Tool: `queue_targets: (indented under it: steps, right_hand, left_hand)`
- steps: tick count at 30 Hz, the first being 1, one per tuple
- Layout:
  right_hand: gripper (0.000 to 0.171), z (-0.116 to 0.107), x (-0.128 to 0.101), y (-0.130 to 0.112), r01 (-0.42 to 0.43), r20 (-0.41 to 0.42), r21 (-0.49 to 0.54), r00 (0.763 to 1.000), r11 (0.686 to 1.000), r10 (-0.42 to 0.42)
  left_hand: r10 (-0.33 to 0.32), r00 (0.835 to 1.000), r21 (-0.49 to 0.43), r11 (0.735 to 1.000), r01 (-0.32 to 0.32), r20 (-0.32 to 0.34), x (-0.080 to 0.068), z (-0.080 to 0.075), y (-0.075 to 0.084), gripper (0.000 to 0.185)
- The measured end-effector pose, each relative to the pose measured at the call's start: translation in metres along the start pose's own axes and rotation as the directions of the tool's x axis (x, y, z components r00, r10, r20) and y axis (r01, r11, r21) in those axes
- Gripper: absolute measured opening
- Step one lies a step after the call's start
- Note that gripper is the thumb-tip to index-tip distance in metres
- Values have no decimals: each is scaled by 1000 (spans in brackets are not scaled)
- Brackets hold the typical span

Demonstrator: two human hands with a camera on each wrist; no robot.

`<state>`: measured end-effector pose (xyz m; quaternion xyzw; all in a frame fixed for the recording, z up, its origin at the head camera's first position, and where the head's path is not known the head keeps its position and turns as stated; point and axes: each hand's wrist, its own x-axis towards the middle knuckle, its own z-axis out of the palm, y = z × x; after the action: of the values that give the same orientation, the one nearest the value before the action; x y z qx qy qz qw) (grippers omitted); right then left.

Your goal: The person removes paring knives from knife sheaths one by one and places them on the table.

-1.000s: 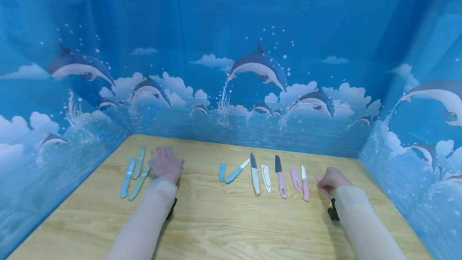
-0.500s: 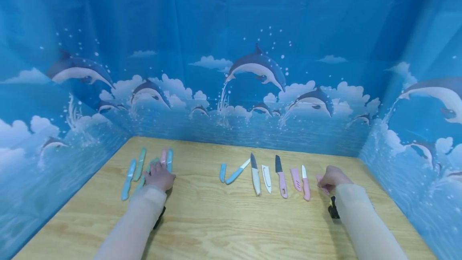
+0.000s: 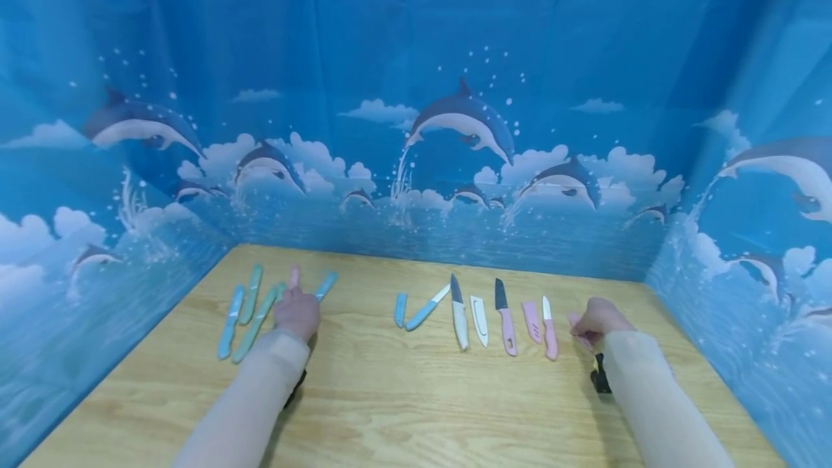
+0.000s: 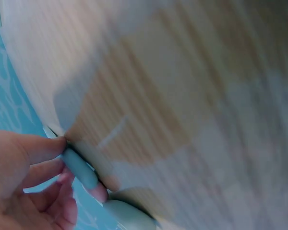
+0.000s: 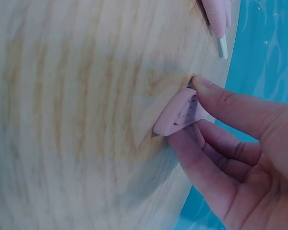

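My left hand (image 3: 297, 314) is over the knives at the table's left. Its thumb and fingers pinch the end of a light blue sheathed knife (image 3: 328, 284), whose other end points back and right. A pink piece (image 3: 295, 276) shows beyond that hand; its near part is hidden. Close by on the left lie green sheathed knives (image 3: 250, 295) and another blue one (image 3: 230, 321). At the right, my right hand (image 3: 601, 320) pinches a pink knife sheath (image 5: 175, 112) between thumb and fingers, low at the tabletop.
Across the middle lie a blue sheath (image 3: 400, 310), blue knife (image 3: 425, 310), white-handled knife (image 3: 460, 323), white sheath (image 3: 479, 321), pink-handled dark-bladed knife (image 3: 507, 327), pink slotted sheath (image 3: 531, 322) and small pink knife (image 3: 550, 338), several blades bare. A dolphin-print curtain (image 3: 416, 92) stands behind.
My left hand slid left over the green knives, then back right. The light blue knife beside it has swung from near upright to leaning right. My right hand has stayed put.
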<state>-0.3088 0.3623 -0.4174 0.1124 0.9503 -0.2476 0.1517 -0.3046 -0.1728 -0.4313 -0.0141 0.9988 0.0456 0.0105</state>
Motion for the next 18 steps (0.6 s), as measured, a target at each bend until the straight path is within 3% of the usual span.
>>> queue_targets:
  steps: [4,7,10,14,18]
  right_hand:
    - [28,2,0,0,-2,0,14,1000,1000,2]
    - [23,5,0,0,20,-11,-3,1000,1000,-20]
    - [20,7,1,1,39,-22,-26,999,999,-40]
    - [19,5,1,3,34,-32,-18,999,999,-35]
    - [20,4,-1,4,49,-36,-22,998,999,-50]
  left_hand:
    - [-48,999,-92,995,47,-13,1,0,0,20]
    - [-51,998,-108,993,48,-31,0,0,-4,21]
    - [-22,998,-115,993,16,-51,-2,-4,-10,32]
    - [2,998,-193,981,-15,-70,-4,-13,-17,56]
    - [18,998,-235,971,-33,-68,-8,-25,-23,56]
